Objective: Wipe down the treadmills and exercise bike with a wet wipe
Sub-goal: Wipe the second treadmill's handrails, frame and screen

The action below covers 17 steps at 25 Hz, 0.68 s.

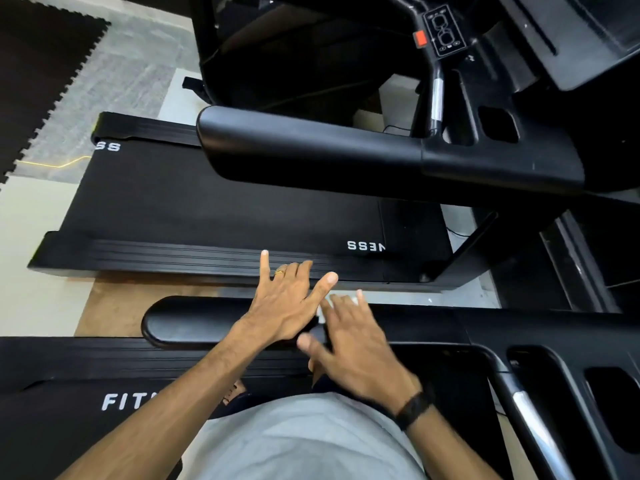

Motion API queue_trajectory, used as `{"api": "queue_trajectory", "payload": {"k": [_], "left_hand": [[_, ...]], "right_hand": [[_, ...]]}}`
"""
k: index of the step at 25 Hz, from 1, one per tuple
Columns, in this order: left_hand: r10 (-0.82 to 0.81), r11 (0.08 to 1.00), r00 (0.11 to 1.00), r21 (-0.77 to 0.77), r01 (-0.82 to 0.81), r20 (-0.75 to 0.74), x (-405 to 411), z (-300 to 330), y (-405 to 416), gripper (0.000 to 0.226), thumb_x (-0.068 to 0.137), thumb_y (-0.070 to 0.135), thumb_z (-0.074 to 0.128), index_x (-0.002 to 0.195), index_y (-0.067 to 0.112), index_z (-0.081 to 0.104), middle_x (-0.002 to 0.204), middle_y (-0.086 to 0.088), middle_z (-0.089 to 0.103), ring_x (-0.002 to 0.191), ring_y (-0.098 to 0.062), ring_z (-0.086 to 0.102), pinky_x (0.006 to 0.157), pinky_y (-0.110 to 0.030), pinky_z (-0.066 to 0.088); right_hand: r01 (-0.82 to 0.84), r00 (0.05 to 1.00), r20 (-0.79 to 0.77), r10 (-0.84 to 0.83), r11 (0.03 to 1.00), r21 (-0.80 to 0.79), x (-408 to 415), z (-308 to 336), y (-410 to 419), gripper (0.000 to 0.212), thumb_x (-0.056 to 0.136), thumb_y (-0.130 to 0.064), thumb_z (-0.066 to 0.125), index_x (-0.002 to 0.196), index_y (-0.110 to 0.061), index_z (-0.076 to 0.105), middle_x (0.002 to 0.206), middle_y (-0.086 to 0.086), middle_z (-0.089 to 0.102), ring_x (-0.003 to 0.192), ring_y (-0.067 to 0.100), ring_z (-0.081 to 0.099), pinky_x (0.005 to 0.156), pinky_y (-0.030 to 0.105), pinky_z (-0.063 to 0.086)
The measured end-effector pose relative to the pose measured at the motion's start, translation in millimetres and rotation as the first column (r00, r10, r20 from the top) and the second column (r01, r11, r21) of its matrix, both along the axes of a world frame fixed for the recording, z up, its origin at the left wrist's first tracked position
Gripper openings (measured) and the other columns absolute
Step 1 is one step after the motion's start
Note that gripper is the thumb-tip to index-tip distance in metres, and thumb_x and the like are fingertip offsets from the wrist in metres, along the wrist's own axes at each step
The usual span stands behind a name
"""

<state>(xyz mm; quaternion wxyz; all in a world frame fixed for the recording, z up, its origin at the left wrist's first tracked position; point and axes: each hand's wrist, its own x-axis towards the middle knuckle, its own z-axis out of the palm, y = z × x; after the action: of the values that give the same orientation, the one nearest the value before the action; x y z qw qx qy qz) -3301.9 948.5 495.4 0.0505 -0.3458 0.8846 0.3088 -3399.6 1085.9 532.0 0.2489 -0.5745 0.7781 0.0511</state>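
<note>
We see both forearms reaching forward, bare. Left hand [287, 303] palm down, fingers [265, 263] spread and straight, a ring on one. Right hand [353, 344] beside it, blurred, fingers extended, dark band at the wrist.

White wipe [322, 308] on black handrail [207, 323]

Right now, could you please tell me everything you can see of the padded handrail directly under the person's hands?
The near handrail is a long black bar with a smooth, slightly glossy, padded-looking surface and a rounded free end pointing left. It runs horizontally across the view, above its treadmill's side rail, and joins the black console frame on the right. The left hand and the right hand, blurred, lie over its middle with fingers spread. A small pale patch, perhaps the wipe, shows between them.
</note>
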Motion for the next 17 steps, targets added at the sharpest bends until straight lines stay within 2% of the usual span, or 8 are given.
{"api": "queue_trajectory", "payload": {"k": [2, 4, 6, 8, 10, 11, 14, 17], "left_hand": [[0.004, 1.0, 1.0, 0.013, -0.004, -0.006, 1, -5, -1, 0.099, 0.088, 0.075, -0.006, 0.153, 0.009, 0.029, 0.145, -0.009, 0.051, 0.143, -0.019, 0.036, 0.119, -0.052, -0.021], [-0.008, 1.0, 1.0, 0.023, 0.008, -0.006, 2, -8, 1, 0.099, 0.089, 0.074, -0.005, 0.153, 0.007, 0.03, 0.143, -0.011, 0.052, 0.141, -0.021, 0.039, 0.119, -0.051, -0.021], [-0.017, 1.0, 1.0, 0.021, 0.017, -0.015, 0, -9, 2, 0.097, 0.089, 0.073, -0.004, 0.152, 0.008, 0.03, 0.142, -0.012, 0.053, 0.14, -0.022, 0.041, 0.12, -0.05, -0.021], [-0.015, 0.999, 1.0, 0.047, 0.016, -0.017, -1, -7, 1, 0.098, 0.088, 0.074, -0.005, 0.153, 0.009, 0.03, 0.143, -0.012, 0.052, 0.141, -0.023, 0.039, 0.12, -0.049, -0.02], [-0.001, 0.996, 1.0, 0.088, 0.002, -0.013, 0, -6, -1, 0.099, 0.087, 0.075, -0.004, 0.153, 0.01, 0.03, 0.145, -0.012, 0.051, 0.144, -0.022, 0.036, 0.12, -0.049, -0.02], [0.009, 0.995, 1.0, 0.099, -0.008, -0.009, 0, -6, -1, 0.098, 0.087, 0.075, -0.004, 0.153, 0.01, 0.03, 0.145, -0.011, 0.05, 0.144, -0.022, 0.035, 0.12, -0.048, -0.02], [0.036, 0.995, 0.999, 0.098, -0.033, -0.029, 3, -7, -4, 0.095, 0.089, 0.074, -0.003, 0.152, 0.011, 0.03, 0.145, -0.007, 0.051, 0.144, -0.02, 0.036, 0.12, -0.049, -0.02], [0.026, 0.997, 0.999, 0.071, -0.023, -0.039, 3, -9, -1, 0.091, 0.093, 0.071, -0.001, 0.152, 0.009, 0.03, 0.143, -0.009, 0.052, 0.141, -0.021, 0.04, 0.12, -0.049, -0.02]], "right_hand": [[-0.092, 0.996, 0.009, 0.093, 0.994, -0.053, 13, 12, 36, 0.1, 0.086, -0.085, -0.002, 0.161, -0.019, -0.002, 0.169, 0.002, -0.004, 0.154, 0.012, -0.013, 0.124, 0.044, -0.011], [-0.045, 0.996, -0.081, 0.039, 0.997, -0.064, -13, 17, 74, 0.091, 0.09, -0.081, -0.001, 0.16, -0.024, -0.011, 0.168, -0.003, -0.011, 0.153, 0.009, -0.018, 0.123, 0.046, -0.013], [0.135, 0.974, -0.178, -0.137, 0.991, -0.023, -46, 13, 85, 0.097, 0.086, -0.082, -0.012, 0.161, -0.023, -0.003, 0.169, -0.001, -0.002, 0.154, 0.009, -0.013, 0.122, 0.043, -0.019], [0.265, 0.947, -0.194, -0.256, 0.964, 0.022, -64, 2, 57, 0.117, 0.074, -0.085, -0.023, 0.16, -0.017, 0.018, 0.166, 0.003, 0.021, 0.154, 0.013, 0.004, 0.121, 0.042, -0.021], [0.249, 0.957, -0.159, -0.242, 0.968, 0.026, -52, -5, 15, 0.126, 0.07, -0.087, -0.024, 0.154, -0.012, 0.033, 0.156, 0.006, 0.04, 0.149, 0.019, 0.024, 0.123, 0.045, -0.016], [0.186, 0.976, -0.12, -0.182, 0.982, 0.02, -35, -6, 2, 0.124, 0.073, -0.087, -0.02, 0.153, -0.011, 0.034, 0.155, 0.008, 0.04, 0.148, 0.02, 0.025, 0.123, 0.045, -0.013], [-0.067, 0.998, 0.005, 0.067, 0.997, -0.041, 13, 6, 22, 0.104, 0.087, -0.084, -0.001, 0.161, -0.012, 0.008, 0.169, 0.008, 0.007, 0.155, 0.016, -0.004, 0.125, 0.042, -0.009], [-0.064, 0.992, -0.109, 0.057, 0.996, -0.06, -13, 18, 76, 0.093, 0.092, -0.08, 0.004, 0.161, -0.018, -0.005, 0.169, 0.001, -0.007, 0.154, 0.012, -0.015, 0.125, 0.044, -0.008]]}}
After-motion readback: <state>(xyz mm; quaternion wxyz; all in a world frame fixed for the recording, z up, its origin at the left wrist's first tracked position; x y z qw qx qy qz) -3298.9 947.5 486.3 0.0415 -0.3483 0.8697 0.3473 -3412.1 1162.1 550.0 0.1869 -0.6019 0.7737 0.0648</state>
